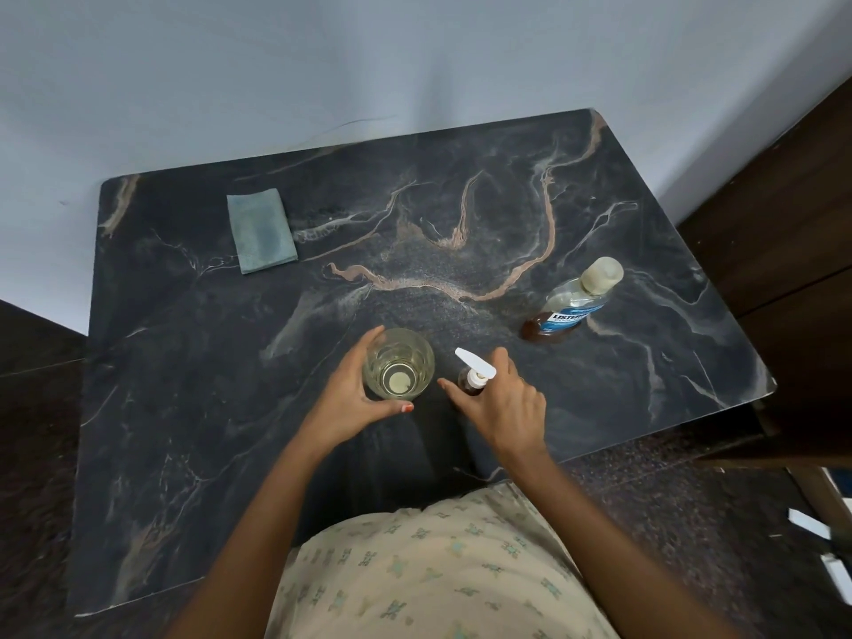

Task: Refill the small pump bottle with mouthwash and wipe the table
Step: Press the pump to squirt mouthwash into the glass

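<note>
Both hands around glass, pump bottle

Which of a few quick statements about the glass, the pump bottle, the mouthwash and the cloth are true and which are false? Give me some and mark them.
1. The left hand is wrapped around the drinking glass. True.
2. The small pump bottle has its white pump head off. False: the pump head sits on the bottle, with the right hand at it.
3. The mouthwash bottle stands capped, to the right of the hands. True.
4. The folded cloth lies under the glass. False: it lies apart, at the far left of the table.
5. The mouthwash bottle is full to the neck. False: dark liquid fills only its bottom part.
</note>
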### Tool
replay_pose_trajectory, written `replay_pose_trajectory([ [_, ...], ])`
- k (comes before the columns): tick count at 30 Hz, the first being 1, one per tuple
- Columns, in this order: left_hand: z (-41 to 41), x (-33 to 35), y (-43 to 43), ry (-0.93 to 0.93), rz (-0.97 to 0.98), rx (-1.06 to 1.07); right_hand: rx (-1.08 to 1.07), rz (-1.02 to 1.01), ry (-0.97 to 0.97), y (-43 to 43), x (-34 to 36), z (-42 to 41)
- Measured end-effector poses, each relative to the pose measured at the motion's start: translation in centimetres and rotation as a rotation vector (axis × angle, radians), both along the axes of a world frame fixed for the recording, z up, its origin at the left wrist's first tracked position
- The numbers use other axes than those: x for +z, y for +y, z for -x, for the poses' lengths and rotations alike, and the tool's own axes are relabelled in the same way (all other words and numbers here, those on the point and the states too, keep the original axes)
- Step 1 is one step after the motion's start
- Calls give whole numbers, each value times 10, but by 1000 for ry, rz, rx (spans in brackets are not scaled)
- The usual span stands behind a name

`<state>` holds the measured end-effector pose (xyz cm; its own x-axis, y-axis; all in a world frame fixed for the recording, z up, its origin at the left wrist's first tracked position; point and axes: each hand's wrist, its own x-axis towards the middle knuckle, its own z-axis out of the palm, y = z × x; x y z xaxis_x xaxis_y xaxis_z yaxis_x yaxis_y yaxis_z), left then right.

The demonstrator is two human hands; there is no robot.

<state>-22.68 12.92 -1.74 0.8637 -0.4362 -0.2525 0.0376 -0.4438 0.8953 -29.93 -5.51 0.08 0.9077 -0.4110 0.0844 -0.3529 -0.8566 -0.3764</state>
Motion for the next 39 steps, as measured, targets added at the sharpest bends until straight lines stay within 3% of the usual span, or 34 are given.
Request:
replay_pose_trajectory([
  [7, -2, -1, 0, 6, 12, -9, -12, -12, 56, -2, 0, 5],
  [10, -2, 0, 1, 5, 8, -15, -4, -41, -6, -12, 3, 10],
  [16, -2, -1, 2, 23, 24, -17, 289, -366, -179, -33, -1, 13],
  [21, -1, 0, 1, 13, 35, -14, 355, -649, -75, -24, -21, 7],
  [29, 0, 1, 1, 14, 44, -5, 272, -703, -100, -16, -37, -5],
  [39, 0, -3, 2, 38, 56, -3, 264, -733, -332, -9, -20, -3],
])
